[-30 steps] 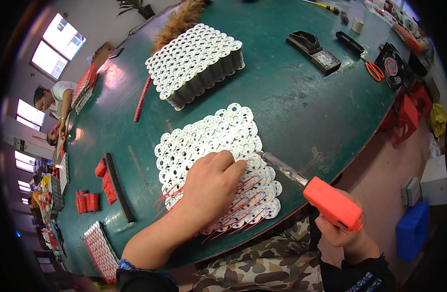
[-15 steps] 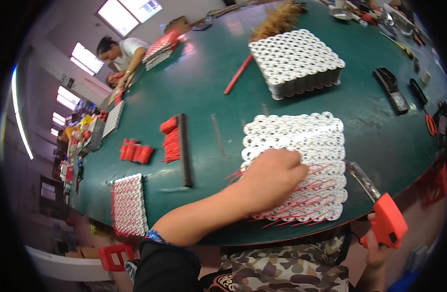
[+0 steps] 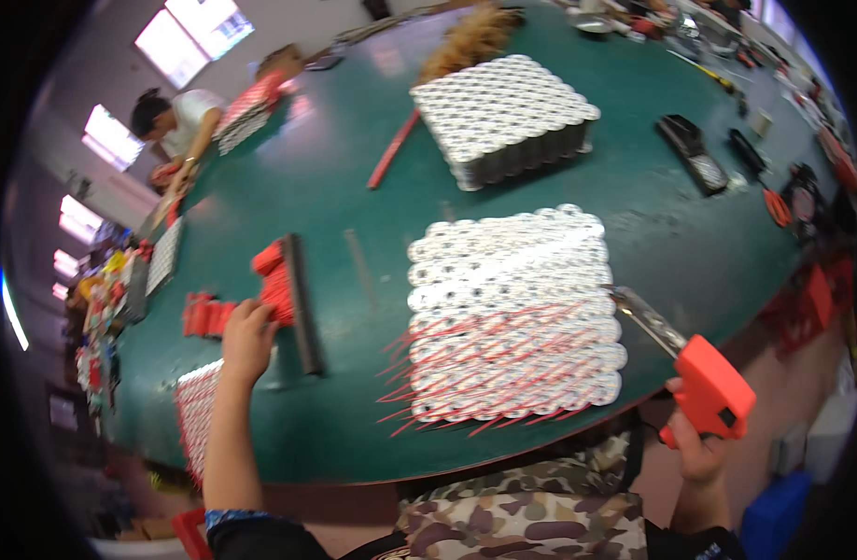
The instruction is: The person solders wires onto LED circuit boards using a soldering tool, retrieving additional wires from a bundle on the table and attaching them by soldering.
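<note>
Lying before me is a block of round white-topped cells, set in staggered rows. Thin red strips run slantwise across its near half, and several stick out past its left and near edges. My left hand reaches out to the left, its fingers curled together at the near edge of a pile of red strips. Exactly what its fingertips hold is partly hidden. In my right hand is a red gun-shaped tool. Its long metal nose points at the block's right edge.
A dark bar lies beside the strip pile, with red rolls to its left. A smaller strip-covered block sits near left, a taller cell block farther back. A co-worker works at far left. Tools lie at right.
My left hand has left the cell block and swung left to the red strip pile. The view has shifted, so the table's things appear farther left. The red tool stays in my right hand.
</note>
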Demonstrator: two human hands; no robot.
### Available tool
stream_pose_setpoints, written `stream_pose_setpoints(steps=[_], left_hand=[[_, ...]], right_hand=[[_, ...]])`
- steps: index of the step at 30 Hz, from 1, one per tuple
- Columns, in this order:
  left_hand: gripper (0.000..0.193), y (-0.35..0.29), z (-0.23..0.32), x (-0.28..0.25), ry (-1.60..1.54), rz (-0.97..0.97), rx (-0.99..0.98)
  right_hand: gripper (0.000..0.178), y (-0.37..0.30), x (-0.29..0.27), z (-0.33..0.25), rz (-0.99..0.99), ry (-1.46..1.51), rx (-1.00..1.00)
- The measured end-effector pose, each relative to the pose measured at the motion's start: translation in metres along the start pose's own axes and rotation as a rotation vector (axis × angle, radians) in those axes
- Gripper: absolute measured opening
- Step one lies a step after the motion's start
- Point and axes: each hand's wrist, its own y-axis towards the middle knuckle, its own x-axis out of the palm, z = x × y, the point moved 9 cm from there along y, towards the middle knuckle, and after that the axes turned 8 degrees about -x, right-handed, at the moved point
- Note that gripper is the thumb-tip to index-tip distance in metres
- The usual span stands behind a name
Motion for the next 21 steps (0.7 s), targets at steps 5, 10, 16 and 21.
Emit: stream_pose_setpoints(steps=[5, 10, 16, 21], left_hand=[[0.013, -0.009, 0.012, 0.001, 0.126, 0.088, 0.015], [0.011, -0.01, 0.022, 0.005, 0.181, 0.169, 0.069], [0.009, -0.006, 0.018, 0.004, 0.082, 0.151, 0.036], [0.011, -0.005, 0.011, -0.003, 0.104, 0.139, 0.08]], right_hand=[[0.041, 0.013, 0.01, -0.025, -0.047, 0.013, -0.058], [0.04, 0.011, 0.007, -0.022, -0.056, -0.053, -0.054], [0.041, 0.011, 0.003, -0.028, -0.029, -0.089, -0.141], [0.042, 0.009, 0.004, -0.026, -0.065, -0.072, -0.125]])
